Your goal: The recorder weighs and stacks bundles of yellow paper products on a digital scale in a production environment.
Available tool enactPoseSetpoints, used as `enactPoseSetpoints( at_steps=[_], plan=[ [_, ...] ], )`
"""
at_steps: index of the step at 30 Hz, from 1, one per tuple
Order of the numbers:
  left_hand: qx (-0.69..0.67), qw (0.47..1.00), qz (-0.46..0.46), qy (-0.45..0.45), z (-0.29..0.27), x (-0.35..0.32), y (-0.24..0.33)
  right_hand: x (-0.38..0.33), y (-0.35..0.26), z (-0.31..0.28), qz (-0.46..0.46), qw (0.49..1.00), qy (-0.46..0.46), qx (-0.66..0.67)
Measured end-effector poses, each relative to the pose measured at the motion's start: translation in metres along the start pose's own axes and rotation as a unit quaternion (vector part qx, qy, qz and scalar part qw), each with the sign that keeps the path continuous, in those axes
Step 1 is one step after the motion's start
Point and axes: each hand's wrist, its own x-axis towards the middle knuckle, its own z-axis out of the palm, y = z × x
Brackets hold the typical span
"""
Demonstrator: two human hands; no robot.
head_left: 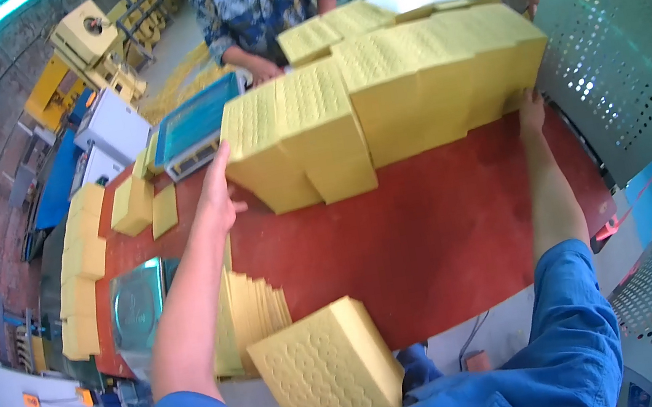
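A long row of yellow embossed sheet stacks [378,101] stands on edge across the far part of the red table [431,221]. My left hand [218,195] presses flat against the row's left end, fingers extended. At the right end, my right hand [532,113] rests against the row's lower corner. Neither hand grips anything. A smaller yellow stack [330,365] leans at the table's near edge, close to my body, beside a fanned pile of thin yellow sheets [254,313].
A weighing scale [138,306] sits at the table's left, another scale [195,130] farther back. Loose yellow stacks [83,259] line the left edge. A person in a patterned shirt [260,1] works opposite. A perforated metal panel [617,47] stands at right.
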Motion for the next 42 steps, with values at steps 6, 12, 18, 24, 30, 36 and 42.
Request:
enactPoseSetpoints(
  at_steps=[6, 12, 18, 24, 30, 36, 42],
  plan=[
    [0.139, 0.948, 0.279, -0.058, -0.007, -0.196, -0.015, -0.159, -0.052, -0.018, -0.008, 0.965, 0.031, 0.262],
    [0.009, 0.996, 0.005, -0.091, -0.048, -0.285, -0.098, -0.410, -0.165, -0.072, 0.073, 0.892, -0.238, 0.377],
    [-0.025, 0.963, -0.220, -0.153, -0.036, -0.275, -0.104, -0.513, -0.104, -0.197, 0.170, 0.867, -0.435, 0.176],
    [-0.088, 0.944, -0.215, -0.234, -0.036, -0.268, -0.109, -0.552, -0.114, -0.199, 0.273, 0.807, -0.485, 0.198],
    [-0.110, 0.941, -0.174, -0.270, -0.013, -0.250, -0.120, -0.541, -0.105, -0.205, 0.233, 0.882, -0.380, 0.150],
    [-0.131, 0.923, -0.160, -0.324, 0.080, -0.220, -0.118, -0.466, -0.104, -0.229, 0.117, 0.949, -0.292, 0.028],
    [-0.124, 0.908, -0.110, -0.386, 0.182, -0.178, -0.100, -0.388, -0.107, -0.242, 0.053, 0.976, -0.204, -0.056]
  ],
)
